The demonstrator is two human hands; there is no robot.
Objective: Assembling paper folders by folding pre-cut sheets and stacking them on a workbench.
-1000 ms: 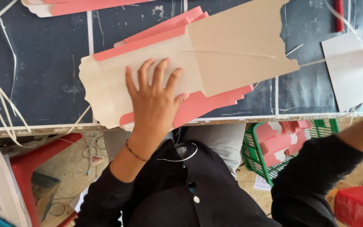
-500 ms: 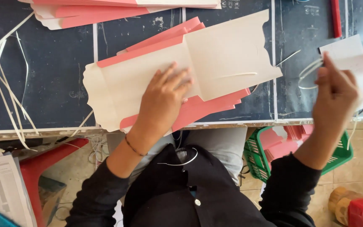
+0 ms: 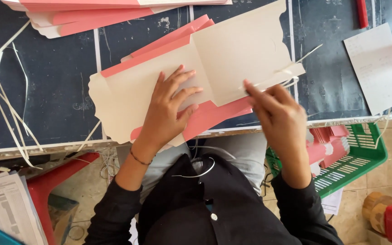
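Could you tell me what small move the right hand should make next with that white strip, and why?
Probably pull the white strip clear: the right hand pinches its end at the folded flap's edge while the left hand presses the cardboard flat.

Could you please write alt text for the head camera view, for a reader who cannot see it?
A person's left hand presses flat on a cream and pink folded cardboard sheet on a dark table, while the right hand pinches a thin white strip at the sheet's edge. More pink sheets lie stacked at the top, and a green basket stands on the floor.
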